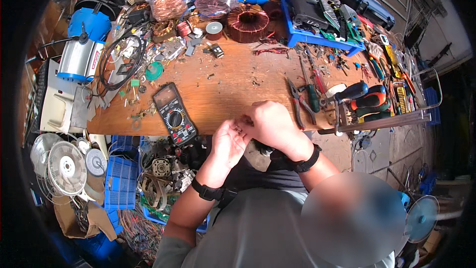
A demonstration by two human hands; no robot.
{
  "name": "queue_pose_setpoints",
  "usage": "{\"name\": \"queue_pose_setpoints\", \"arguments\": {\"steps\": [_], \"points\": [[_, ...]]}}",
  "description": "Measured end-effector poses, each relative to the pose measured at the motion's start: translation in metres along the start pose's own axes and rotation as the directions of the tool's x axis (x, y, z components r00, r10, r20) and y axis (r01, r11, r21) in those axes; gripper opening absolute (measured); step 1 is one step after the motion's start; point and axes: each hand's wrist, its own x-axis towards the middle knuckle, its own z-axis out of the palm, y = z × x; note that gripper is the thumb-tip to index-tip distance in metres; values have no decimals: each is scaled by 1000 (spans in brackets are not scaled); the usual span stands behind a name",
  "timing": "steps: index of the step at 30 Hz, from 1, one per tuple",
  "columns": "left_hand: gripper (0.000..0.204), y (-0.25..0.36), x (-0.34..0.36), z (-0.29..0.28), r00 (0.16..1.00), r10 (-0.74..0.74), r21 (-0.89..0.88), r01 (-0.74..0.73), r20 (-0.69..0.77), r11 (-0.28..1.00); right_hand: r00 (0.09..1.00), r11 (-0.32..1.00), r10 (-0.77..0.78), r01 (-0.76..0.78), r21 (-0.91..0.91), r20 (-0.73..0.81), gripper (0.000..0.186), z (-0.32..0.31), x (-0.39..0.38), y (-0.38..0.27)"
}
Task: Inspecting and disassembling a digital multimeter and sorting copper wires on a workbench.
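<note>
Both hands meet above the near edge of the wooden bench, in front of my body. My left hand point(229, 143) is turned palm up, its fingers curled and pressed together at the tips. Against those fingertips, my right hand point(273, 125) is closed with its back showing. Whatever sits between the fingers is too small or too hidden to make out. To the left of my hands lies a black multimeter point(174, 115) with a round dial. On the right rest pliers point(299, 103) with red and dark handles, beside a green-handled screwdriver point(313, 98).
A large copper coil point(248, 22) and bags of copper wire point(168, 5) stand at the back. A blue tray point(325, 40) holds electronic parts. More screwdrivers point(369, 98) stand in a rack at the right edge. A blue-and-silver motor point(82, 52) and a black cable point(105, 64) are at left.
</note>
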Motion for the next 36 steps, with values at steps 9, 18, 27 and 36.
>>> {"name": "queue_pose_setpoints", "arguments": {"steps": [9,18,27,36], "points": [[36,5,-16,16,971,80,53,-69,-224,996,903,957,286,-251,145,-322,13,4,47,56],[36,6,-27,10,970,80,68,-66,-228,995,944,936,303,-321,-144,-131,15,29,76,39],[38,9,-26,9,974,79,75,-65,-212,995,983,969,132,-101,224,-125,10,-3,42,19],[39,6,-16,8,986,85,44,-79,-144,996,993,945,7,33,324,-122,12,2,15,2]]}}
